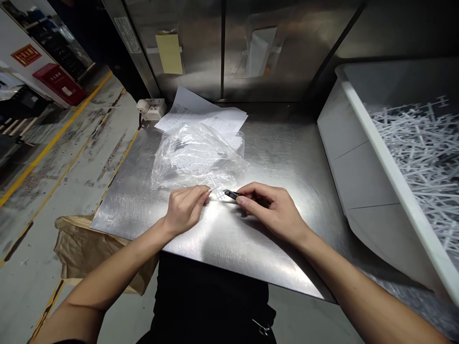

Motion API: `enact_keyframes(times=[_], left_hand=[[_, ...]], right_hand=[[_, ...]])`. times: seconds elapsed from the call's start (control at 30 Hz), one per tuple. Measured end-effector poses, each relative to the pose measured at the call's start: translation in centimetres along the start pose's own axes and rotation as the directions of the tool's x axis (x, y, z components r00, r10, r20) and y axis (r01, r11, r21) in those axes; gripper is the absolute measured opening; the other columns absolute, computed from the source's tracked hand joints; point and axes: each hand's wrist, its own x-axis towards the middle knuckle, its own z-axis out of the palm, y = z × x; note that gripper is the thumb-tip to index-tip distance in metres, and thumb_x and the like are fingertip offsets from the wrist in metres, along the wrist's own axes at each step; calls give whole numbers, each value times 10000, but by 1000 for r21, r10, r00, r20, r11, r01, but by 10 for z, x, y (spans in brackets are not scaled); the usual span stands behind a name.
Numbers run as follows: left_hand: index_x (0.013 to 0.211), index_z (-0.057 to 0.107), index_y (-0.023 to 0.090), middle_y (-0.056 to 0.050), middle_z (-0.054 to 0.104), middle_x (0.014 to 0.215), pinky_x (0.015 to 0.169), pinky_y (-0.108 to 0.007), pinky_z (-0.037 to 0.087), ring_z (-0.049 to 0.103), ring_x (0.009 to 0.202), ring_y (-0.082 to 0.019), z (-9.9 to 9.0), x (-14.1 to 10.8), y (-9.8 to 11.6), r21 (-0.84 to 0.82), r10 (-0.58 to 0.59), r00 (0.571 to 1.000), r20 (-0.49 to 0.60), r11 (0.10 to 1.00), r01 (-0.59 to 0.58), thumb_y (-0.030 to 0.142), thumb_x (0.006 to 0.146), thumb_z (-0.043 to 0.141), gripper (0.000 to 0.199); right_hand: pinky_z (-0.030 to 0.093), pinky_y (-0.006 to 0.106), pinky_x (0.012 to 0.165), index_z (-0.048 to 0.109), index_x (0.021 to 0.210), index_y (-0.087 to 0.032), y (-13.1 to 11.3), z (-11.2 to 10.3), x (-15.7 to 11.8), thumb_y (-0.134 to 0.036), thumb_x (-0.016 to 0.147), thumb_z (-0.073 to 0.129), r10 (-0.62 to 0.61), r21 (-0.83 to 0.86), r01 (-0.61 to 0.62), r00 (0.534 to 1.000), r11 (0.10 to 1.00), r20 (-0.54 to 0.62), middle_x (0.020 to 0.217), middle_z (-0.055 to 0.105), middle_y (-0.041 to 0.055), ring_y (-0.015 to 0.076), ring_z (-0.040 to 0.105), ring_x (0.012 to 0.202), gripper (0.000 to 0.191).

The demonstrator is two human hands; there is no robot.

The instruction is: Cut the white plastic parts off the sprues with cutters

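Near the middle of the metal table, my left hand (pixel 187 206) pinches a thin white plastic piece (pixel 217 187) with several short branches. My right hand (pixel 274 209) holds a small dark clipper (pixel 231 194), its tip touching or very close to the white piece. Just behind both hands lies a clear plastic bag (pixel 201 153) with many small white parts inside. Printed paper sheets (pixel 204 117) lie behind the bag, partly under it.
On the right stands a large grey bin (pixel 380 143) heaped with white branched plastic pieces (pixel 426 153). A power socket (pixel 154 109) sits at the table's back left corner. Brown paper sacking (pixel 86 248) lies below the table's left edge. Metal panels (pixel 201 91) rise behind the table.
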Motion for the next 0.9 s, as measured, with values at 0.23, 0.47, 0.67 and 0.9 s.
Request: enact_keyframes(times=[0.23,0.47,0.67,0.9], left_hand=[[1061,700,179,2,749,780,662,-264,553,731,668,-142,-1,1,1,11,2,1000,1,1000,-2,129,1132,564,162],[1045,683,181,8,733,756,625,-260,536,710,638,-132,1,0,1,31,35,999,1,999,-35,132,1141,547,174],[1029,687,177,24,706,726,604,-255,506,681,609,-121,3,-1,0,50,19,1000,21,999,-20,131,1139,559,175],[1055,709,169,22,705,712,578,-261,463,623,562,-113,4,-2,-2,92,-23,1000,3,995,23,176,1154,558,181]], right_hand=[[479,353,626,831,1001,-210,-2,1,0,-482,1004,771,-2,-8,2,1000,1000,-2,739,739,30,200,659,654,279],[480,355,622,841,1027,-221,1,2,-1,-472,1033,750,-43,-71,41,999,997,-28,766,755,35,203,665,659,267],[472,351,651,826,976,-220,8,6,0,-431,1053,713,-76,-121,69,995,990,-57,770,767,31,210,680,709,251],[462,346,624,831,963,-211,6,5,2,-472,1017,749,-5,-29,3,997,1000,-83,732,708,21,194,627,667,278]])
